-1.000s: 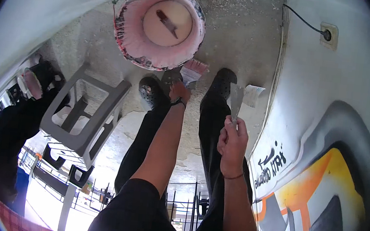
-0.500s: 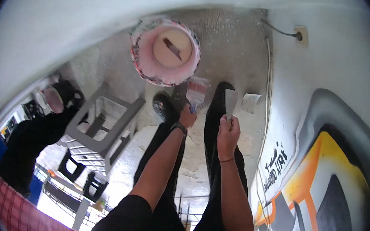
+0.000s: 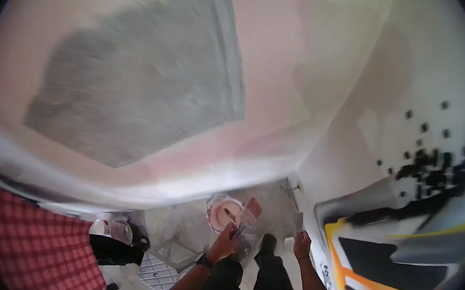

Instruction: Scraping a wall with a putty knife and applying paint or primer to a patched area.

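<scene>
My left hand (image 3: pixel 224 241) is closed around the handle of a wide paintbrush (image 3: pixel 251 210), its pinkish-red bristles pointing up. In my right hand (image 3: pixel 302 245) is a putty knife (image 3: pixel 298 221), held upright by its handle with the flat blade on top. Beyond the brush, a paint-smeared bucket (image 3: pixel 213 213) stands on the floor. Pale pink paint is inside it, and a dark elongated shape shows on the surface. The brush partly covers the bucket's right side in this view, though I cannot tell that they touch.
Ahead rises a pinkish-white wall with a large grey patch (image 3: pixel 148 79). A painted mural (image 3: pixel 389 269) covers the wall at right. On the left are a person's red plaid shirt (image 3: pixel 35 237) and a grey plastic stool (image 3: pixel 163 265). Another container (image 3: pixel 121 231) stands behind it.
My view has tipped up from the floor to the wall, bringing the grey patch into sight. The bucket and my hands now appear lower. Both hands keep hold of their tools.
</scene>
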A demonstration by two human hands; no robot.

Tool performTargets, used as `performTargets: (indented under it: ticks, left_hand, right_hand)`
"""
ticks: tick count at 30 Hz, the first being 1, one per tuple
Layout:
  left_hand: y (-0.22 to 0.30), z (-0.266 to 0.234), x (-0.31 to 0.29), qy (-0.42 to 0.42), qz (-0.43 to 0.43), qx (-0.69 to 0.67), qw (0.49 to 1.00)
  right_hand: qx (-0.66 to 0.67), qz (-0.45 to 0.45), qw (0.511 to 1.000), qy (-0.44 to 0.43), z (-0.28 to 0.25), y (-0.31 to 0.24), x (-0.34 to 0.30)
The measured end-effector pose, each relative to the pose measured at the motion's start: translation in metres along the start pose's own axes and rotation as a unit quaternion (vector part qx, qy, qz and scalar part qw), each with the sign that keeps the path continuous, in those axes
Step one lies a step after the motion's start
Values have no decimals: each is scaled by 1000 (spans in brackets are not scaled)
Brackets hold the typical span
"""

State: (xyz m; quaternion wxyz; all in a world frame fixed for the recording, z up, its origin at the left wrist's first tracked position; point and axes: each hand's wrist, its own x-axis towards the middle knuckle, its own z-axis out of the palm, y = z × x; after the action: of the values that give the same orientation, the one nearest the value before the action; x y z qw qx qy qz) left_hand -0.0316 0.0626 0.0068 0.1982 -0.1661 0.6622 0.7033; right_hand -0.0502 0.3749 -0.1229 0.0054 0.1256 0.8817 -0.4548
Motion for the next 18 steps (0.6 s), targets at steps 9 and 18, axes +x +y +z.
performTargets:
  ticks: [9,18]
  left_hand:
    - [287,49,-141,193,302,163,919]
    - [391,84,-126,69,308,-147,937]
  right_hand:
    - [34,11,999,-4,-59,-54,33]
    - [34,27,995,-89,-12,-23,-13]
